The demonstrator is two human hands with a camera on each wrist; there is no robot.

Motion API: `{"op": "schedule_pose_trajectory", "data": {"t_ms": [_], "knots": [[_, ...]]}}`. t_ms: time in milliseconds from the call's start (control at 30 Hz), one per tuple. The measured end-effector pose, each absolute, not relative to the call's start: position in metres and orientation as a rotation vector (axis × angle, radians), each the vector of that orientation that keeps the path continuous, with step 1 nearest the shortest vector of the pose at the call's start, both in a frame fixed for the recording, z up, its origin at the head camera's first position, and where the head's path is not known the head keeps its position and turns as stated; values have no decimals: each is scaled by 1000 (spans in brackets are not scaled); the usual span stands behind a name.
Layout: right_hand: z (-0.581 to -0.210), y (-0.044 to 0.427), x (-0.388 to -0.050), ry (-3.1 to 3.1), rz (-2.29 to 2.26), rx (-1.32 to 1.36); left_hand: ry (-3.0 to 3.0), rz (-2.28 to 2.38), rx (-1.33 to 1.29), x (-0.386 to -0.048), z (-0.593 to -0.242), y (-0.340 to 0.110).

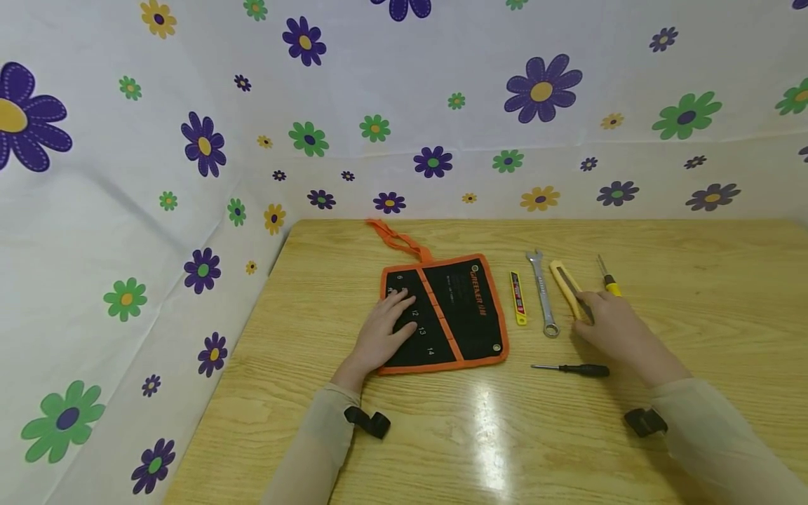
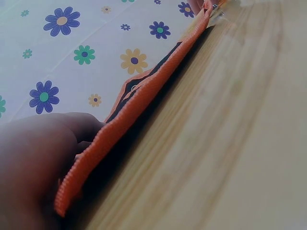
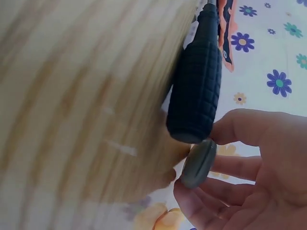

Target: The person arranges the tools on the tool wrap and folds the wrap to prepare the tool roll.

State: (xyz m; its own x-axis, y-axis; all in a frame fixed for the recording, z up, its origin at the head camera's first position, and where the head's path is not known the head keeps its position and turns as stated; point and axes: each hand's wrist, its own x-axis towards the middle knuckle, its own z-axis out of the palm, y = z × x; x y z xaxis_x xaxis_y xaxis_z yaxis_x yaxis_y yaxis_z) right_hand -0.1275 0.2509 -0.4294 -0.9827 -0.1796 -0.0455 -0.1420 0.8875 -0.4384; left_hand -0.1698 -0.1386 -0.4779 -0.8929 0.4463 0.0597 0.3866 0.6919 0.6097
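Observation:
My left hand [image 1: 381, 333] rests with its fingers spread on the black pouch [image 1: 466, 308] with orange edging. The left wrist view has this hand [image 2: 41, 163] beside the pouch's orange rim [image 2: 127, 112]. My right hand [image 1: 615, 328] grips the lower part of a yellow utility knife [image 1: 560, 272], which points away from me. From the right wrist, the hand [image 3: 273, 165] holds a greyish rounded end [image 3: 199, 163] between thumb and fingers, just beyond the black screwdriver handle [image 3: 195, 91]. That screwdriver [image 1: 586, 370] lies nearer me on the table.
Between pouch and knife lie a yellow-and-red narrow case [image 1: 518, 298] and a combination wrench [image 1: 541, 289]. A yellow-and-black screwdriver [image 1: 610, 282] lies just beyond my right hand. Flowered cloth [image 1: 429, 105] hangs behind and left of the wooden table [image 1: 442, 435].

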Motion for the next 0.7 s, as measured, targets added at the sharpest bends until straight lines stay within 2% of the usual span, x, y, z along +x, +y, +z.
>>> {"op": "schedule_pose_trajectory", "data": {"t_ms": [700], "knots": [[-400,238,-114,3274,-927,-307,2805,1001,710,-171,-481,-139]]}}
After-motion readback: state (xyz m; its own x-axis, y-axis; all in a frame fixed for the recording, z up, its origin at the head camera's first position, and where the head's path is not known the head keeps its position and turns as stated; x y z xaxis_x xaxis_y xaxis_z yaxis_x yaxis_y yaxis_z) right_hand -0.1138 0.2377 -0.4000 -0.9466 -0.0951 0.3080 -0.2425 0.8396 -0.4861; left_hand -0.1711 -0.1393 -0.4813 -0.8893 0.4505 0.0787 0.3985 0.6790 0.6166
